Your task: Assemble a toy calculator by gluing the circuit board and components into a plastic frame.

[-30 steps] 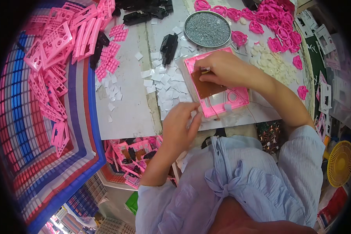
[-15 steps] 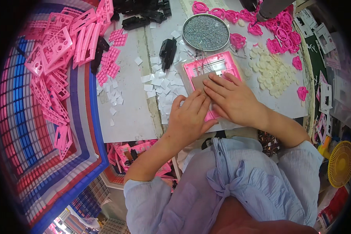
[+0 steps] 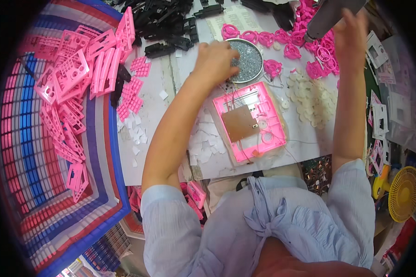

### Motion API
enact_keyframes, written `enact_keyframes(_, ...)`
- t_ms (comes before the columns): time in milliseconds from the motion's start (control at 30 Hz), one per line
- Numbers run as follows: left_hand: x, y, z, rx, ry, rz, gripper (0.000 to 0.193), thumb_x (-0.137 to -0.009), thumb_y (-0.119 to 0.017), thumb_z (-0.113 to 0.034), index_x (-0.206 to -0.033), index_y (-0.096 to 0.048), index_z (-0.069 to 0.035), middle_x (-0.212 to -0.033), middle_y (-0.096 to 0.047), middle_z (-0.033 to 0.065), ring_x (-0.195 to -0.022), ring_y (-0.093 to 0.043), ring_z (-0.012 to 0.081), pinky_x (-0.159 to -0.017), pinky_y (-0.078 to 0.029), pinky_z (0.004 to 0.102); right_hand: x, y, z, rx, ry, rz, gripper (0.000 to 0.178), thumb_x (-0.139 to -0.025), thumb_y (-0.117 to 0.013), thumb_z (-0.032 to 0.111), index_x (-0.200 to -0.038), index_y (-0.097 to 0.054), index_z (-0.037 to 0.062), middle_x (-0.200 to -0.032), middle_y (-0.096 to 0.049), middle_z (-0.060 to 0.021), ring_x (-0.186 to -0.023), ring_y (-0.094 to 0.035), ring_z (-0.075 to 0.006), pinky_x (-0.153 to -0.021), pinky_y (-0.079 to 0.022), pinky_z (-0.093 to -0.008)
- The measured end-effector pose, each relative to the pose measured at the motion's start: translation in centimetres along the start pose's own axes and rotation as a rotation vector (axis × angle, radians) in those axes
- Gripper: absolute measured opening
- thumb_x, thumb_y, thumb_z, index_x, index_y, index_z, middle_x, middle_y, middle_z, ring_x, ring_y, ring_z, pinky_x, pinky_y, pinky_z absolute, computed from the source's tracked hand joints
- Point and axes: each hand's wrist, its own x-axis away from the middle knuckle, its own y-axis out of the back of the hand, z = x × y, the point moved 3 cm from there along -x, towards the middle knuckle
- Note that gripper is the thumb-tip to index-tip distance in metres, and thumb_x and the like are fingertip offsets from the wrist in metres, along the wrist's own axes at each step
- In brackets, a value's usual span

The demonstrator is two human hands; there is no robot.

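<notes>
A pink plastic housing [image 3: 275, 121] lies on the table with a brown circuit board [image 3: 240, 123] set in it and thin wires running across. My left hand [image 3: 216, 62] is at the left rim of a round metal dish [image 3: 262, 62] full of small silvery screws [image 3: 247, 56]; its thumb and fingers are apart over the dish's edge. At the upper right, my right hand [image 3: 350, 34] is raised beside a dark grey cylindrical tool [image 3: 330, 19]. Its fingers look spread and a little blurred, and no grip on the tool shows.
Pink ring-shaped parts [image 3: 292, 51] lie behind cream discs [image 3: 312, 99]. White square pieces [image 3: 208, 143] lie left of the housing. Black parts [image 3: 164, 23] are heaped at the back. A striped bin [image 3: 104, 152] holds pink panels [image 3: 71, 69]. A yellow fan [image 3: 403, 193] stands at right.
Both hands have left the circuit board. My left hand has moved up to the screw dish, my right hand up and right to the grey tool. The whole housing and board now show.
</notes>
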Motion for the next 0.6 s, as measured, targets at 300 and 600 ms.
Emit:
enact_keyframes(300,-2.5,-2.2,1.1,-0.173,0.116,-0.013,0.016,-0.089,-0.067,-0.024,-0.081,-0.073,-0.012,-0.085,-0.068,0.0050,-0.086,-0.065,0.0295,-0.084,-0.042,0.0484,2.6,-3.6,-5.5,0.019,-0.519,0.439,0.040,-0.093,-0.067,0.014,-0.127,-0.054,-0.0020,-0.093,-0.064,-0.0070,-0.089,-0.065,-0.0161,-0.082,-0.051,-0.0308)
enact_keyframes(600,7.2,6.3,-8.4,0.683,0.110,0.034,0.012,-0.079,-0.076,-0.006,-0.086,-0.066,-0.005,-0.078,-0.062,0.0058,-0.068,-0.057,0.0246,-0.066,-0.042,0.0358,9.0,-4.2,1.0,-0.357,-0.493,0.445,0.034,-0.088,-0.070,0.018,-0.114,-0.057,0.0014,-0.075,-0.063,-0.0052,-0.060,-0.059,-0.0108,-0.051,-0.045,-0.0247)
